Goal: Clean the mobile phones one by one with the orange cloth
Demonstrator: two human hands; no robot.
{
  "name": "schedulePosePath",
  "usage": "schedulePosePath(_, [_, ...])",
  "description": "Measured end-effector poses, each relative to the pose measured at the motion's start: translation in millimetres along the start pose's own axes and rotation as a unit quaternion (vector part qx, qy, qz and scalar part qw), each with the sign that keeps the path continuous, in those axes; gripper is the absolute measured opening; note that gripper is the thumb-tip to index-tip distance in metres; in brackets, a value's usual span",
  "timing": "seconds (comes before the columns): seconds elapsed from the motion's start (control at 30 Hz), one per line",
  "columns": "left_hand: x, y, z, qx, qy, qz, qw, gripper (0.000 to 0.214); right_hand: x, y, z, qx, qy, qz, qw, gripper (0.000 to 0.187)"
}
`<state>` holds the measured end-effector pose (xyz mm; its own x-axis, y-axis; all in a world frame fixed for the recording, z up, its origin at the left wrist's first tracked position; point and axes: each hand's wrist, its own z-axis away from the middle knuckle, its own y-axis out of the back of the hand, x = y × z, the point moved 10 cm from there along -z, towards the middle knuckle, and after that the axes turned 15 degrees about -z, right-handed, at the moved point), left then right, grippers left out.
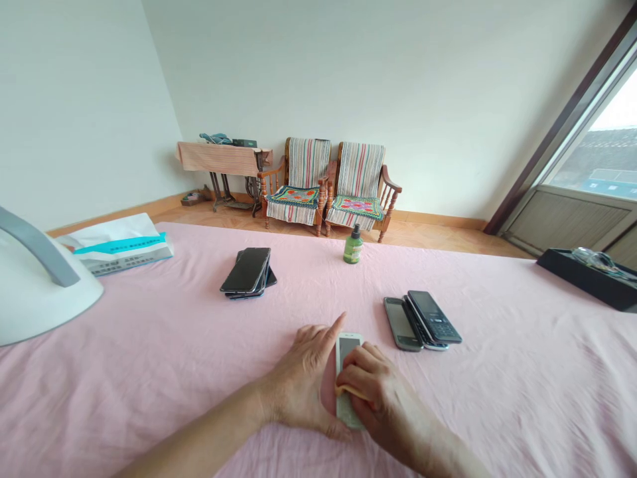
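Note:
A white phone [350, 341] lies on the pink cloth in front of me, its long side pointing away. My left hand [303, 378] is beside its left edge with fingers spread, the thumb at the phone's lower end and the index finger stretched out near the top. My right hand [371, 385] rests over the phone's screen, its fingers bunched on a small yellow-orange cloth [348, 391]. Most of that cloth and the middle of the phone are hidden under the right hand.
Several dark phones [249, 271] are stacked at left, and older phones [421, 318] lie at right. A green spray bottle [353, 247] stands behind. A tissue pack [124, 245], a white appliance with a grey handle [40, 299] and a black box of cables [587, 282] flank the pink surface.

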<state>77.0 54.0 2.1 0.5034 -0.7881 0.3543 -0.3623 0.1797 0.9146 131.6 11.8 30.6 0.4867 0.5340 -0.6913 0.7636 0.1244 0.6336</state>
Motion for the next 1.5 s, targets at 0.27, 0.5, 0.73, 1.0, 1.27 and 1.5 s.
schedulePosePath(0.27, [0, -0.5, 0, 0.0, 0.0, -0.002, 1.0, 0.136, 11, 8, 8, 0.012, -0.025, -0.015, 1.0, 0.027])
schedulePosePath(0.5, [-1, -2.0, 0, -0.008, 0.001, -0.008, 1.0, 0.138, 12, 7, 9, 0.012, -0.01, -0.012, 1.0, 0.03])
schedulePosePath(0.73, [0, -0.9, 0, -0.008, 0.002, -0.007, 1.0, 0.137, 10, 7, 8, 0.017, -0.013, -0.021, 1.0, 0.028])
schedulePosePath(1.0, [-1, -1.2, 1, -0.005, 0.006, -0.004, 1.0, 0.138, 16, 12, 14, 0.022, -0.039, 0.007, 0.999, 0.025])
schedulePosePath(1.27, [-1, -0.8, 0, -0.009, 0.001, 0.009, 1.0, 0.139, 5, 2, -5, 0.019, -0.011, -0.022, 1.0, 0.029])
schedulePosePath(1.5, [-2, -2.1, 0, -0.008, 0.006, 0.003, 1.0, 0.141, 4, -6, 2, 0.002, -0.006, -0.034, 0.999, 0.032])
